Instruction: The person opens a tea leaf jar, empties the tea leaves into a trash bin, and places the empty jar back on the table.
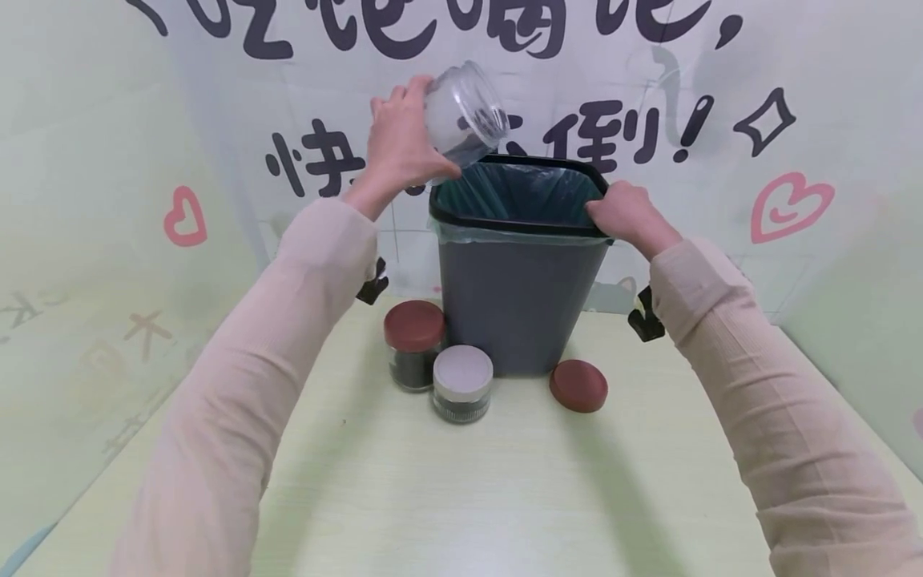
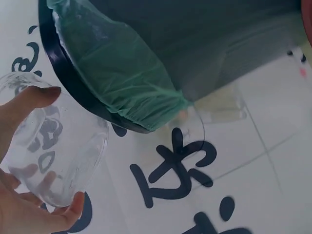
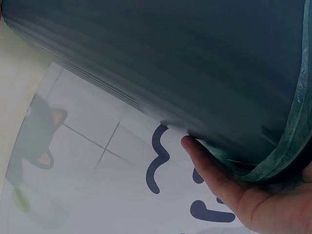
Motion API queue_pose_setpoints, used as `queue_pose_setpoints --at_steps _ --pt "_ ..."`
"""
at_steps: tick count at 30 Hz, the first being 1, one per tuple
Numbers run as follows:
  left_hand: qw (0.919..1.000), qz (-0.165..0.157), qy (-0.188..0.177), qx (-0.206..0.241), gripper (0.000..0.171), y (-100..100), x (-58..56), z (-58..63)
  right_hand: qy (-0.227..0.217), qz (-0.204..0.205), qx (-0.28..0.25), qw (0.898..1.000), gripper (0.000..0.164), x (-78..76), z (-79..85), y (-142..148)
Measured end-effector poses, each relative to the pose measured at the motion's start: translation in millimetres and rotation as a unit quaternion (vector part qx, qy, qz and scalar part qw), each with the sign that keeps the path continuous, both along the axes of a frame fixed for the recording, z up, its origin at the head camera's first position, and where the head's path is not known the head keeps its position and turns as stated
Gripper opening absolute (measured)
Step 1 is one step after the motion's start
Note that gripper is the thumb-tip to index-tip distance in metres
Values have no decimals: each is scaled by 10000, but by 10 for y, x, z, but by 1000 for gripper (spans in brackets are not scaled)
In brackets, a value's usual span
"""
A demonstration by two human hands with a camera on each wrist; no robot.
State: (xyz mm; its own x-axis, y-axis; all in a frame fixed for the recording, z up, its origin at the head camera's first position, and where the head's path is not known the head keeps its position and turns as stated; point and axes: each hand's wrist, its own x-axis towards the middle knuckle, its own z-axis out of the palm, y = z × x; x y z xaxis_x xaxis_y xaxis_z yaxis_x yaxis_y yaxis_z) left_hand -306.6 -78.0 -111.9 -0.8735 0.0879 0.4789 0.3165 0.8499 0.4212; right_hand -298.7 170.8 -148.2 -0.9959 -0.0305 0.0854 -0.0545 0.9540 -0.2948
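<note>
My left hand (image 1: 405, 140) grips a clear jar (image 1: 465, 112), tilted with its mouth toward the bin at the left of the rim. In the left wrist view the thumb and fingers wrap around the see-through jar (image 2: 58, 151), beside the bin's black rim (image 2: 73, 78). The grey trash bin (image 1: 515, 296) stands upright with a green plastic liner (image 1: 519, 192) folded over its edge. At the bin's right corner my right hand (image 1: 630, 212) grips the rim; in the right wrist view one finger (image 3: 204, 165) lies along the outer wall.
Left of the bin's base stand a red-lidded jar (image 1: 414, 344) with dark contents and a shorter white-lidded jar (image 1: 463, 385). A loose red lid (image 1: 579, 386) lies on the table (image 1: 469, 497) at the right. Behind the bin hangs a printed white backdrop (image 1: 692, 48).
</note>
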Motion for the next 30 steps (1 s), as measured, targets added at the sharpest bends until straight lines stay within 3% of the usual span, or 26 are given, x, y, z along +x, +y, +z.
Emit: queue_pose_setpoints --at_steps 3,6,11,18,24,27,30 --pt "9956 -103 -337 868 94 -66 23 -54 29 -59 -91 9999 35 10 -7 9" --pt "9839 -227 -635 1654 93 -127 55 -97 103 -72 -166 9998 36 22 -15 21" --pt "9672 -274 -819 2388 94 -216 125 -158 177 -311 -618 9974 38 47 -40 43" --pt "9447 -358 -565 3209 91 -365 278 -303 221 -485 -897 9945 40 57 -56 32" --pt "9183 -1005 -64 3827 85 -485 433 -479 253 -495 -1030 9931 31 61 -67 17" --pt "9178 -1142 114 3800 85 -540 516 -602 255 -501 -1072 9927 31 59 -76 15" --pt "9239 -1062 115 3675 86 -588 601 -747 265 -502 -1066 9927 36 59 -85 18"
